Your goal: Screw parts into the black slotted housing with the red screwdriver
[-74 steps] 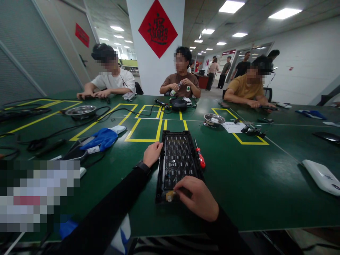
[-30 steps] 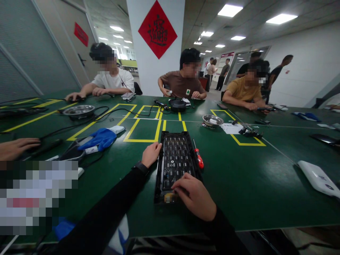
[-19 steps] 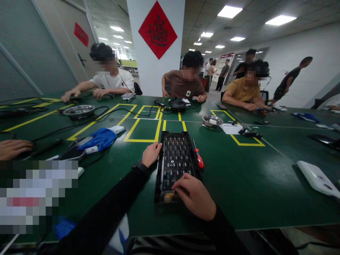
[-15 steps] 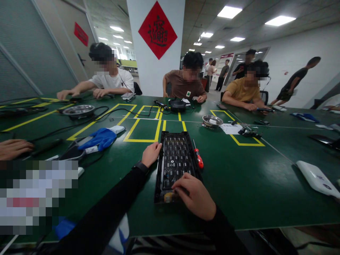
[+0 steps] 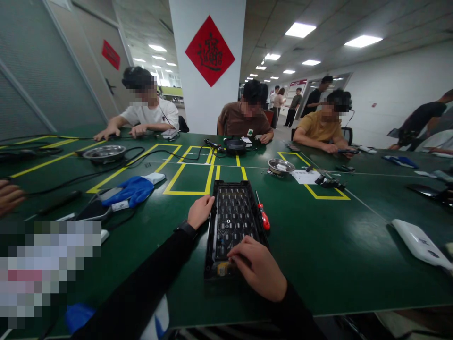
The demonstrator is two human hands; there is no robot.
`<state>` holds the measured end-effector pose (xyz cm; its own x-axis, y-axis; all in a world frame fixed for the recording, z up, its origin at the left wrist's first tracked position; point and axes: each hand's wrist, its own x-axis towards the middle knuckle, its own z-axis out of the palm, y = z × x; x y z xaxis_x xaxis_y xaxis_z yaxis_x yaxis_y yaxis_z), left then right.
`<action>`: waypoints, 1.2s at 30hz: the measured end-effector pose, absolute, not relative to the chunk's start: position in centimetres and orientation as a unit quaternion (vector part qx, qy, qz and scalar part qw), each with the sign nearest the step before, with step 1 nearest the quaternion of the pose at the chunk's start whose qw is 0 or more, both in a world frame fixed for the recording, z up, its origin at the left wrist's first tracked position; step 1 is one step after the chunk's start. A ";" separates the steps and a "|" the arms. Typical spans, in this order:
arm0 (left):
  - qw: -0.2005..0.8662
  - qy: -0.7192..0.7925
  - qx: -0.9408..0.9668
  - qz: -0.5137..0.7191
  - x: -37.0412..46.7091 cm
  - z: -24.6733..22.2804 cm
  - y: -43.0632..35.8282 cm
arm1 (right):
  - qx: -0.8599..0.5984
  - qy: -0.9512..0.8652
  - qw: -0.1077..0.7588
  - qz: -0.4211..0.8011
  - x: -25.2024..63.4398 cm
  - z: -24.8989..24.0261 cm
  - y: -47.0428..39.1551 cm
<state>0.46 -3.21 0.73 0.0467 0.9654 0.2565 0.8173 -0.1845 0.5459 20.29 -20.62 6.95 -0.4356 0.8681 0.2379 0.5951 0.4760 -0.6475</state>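
A long black plastic tray (image 5: 209, 255) with rows of rounded cells lies on the green table in front of me. My left hand (image 5: 200, 211) is closed on its left side edge, fingertips at the rim. Over the near end is my right hand (image 5: 260, 267), thumb and fingers pinched together; whatever they hold, if anything, is hidden. Just left of those fingertips a yellow-orange patch (image 5: 222, 269) shows inside the tray. Two small light round spots sit among the cells. A screwdriver (image 5: 264, 218) with a red handle rests against the tray's right side.
To the left lie a blue-and-white glove (image 5: 136, 189) and cables, with another person's hand (image 5: 10, 194) beyond. Metal bowls (image 5: 281, 166) stand farther back. A white device (image 5: 421, 243) lies at right. Several people sit across the table (image 5: 336, 264), marked with yellow tape.
The view has tilted up slightly, so the table things sit lower. My hands keep nearly the same places on the tray. The neighbour's hand at left has drawn back leftward.
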 end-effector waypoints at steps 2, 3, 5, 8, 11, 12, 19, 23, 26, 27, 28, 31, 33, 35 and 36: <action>0.128 0.622 0.714 0.294 0.4 0.7 -3.2 | -0.448 -0.811 0.284 0.248 20.2 7.1 -20.7; 0.128 0.621 0.716 0.294 0.4 0.8 -3.2 | -0.448 -0.810 0.284 0.250 20.2 7.1 -20.7; 0.130 0.622 0.716 0.291 0.4 0.9 -3.2 | -0.450 -0.810 0.282 0.250 20.1 7.2 -20.8; 0.130 0.629 0.712 0.283 0.4 1.0 -3.3 | -0.456 -0.806 0.289 0.243 19.9 7.1 -20.9; 0.128 0.631 0.712 0.280 0.4 0.9 -3.3 | -0.459 -0.799 0.306 0.240 19.7 6.9 -21.0; 0.126 0.630 0.714 0.280 0.4 0.9 -3.3 | -0.459 -0.797 0.311 0.241 19.6 6.7 -21.1; 0.116 0.620 0.723 0.281 0.1 0.6 -3.1 | -0.443 -0.792 0.346 0.238 19.9 5.8 -21.3; 0.113 0.613 0.727 0.287 0.0 0.6 -3.3 | -0.433 -0.786 0.373 0.235 20.0 5.8 -21.3; 0.108 0.609 0.730 0.289 0.0 0.4 -3.3 | -0.430 -0.782 0.380 0.242 20.0 5.7 -21.3; 0.107 0.607 0.732 0.290 0.0 0.4 -3.3 | -0.428 -0.782 0.381 0.245 20.1 5.7 -21.3; 0.105 0.606 0.733 0.291 0.0 0.3 -3.3 | -0.425 -0.782 0.383 0.247 20.1 5.7 -21.3; 0.105 0.604 0.734 0.292 0.0 0.3 -3.2 | -0.423 -0.781 0.390 0.242 20.1 5.6 -21.4; 0.106 0.605 0.733 0.293 0.1 0.4 -3.3 | -0.428 -0.779 0.391 0.240 20.2 5.7 -21.5; 0.106 0.607 0.731 0.294 0.1 0.5 -3.4 | -0.431 -0.776 0.393 0.239 20.2 5.8 -21.6; 0.105 0.608 0.729 0.295 0.1 0.5 -3.4 | -0.432 -0.776 0.394 0.239 20.2 5.8 -21.7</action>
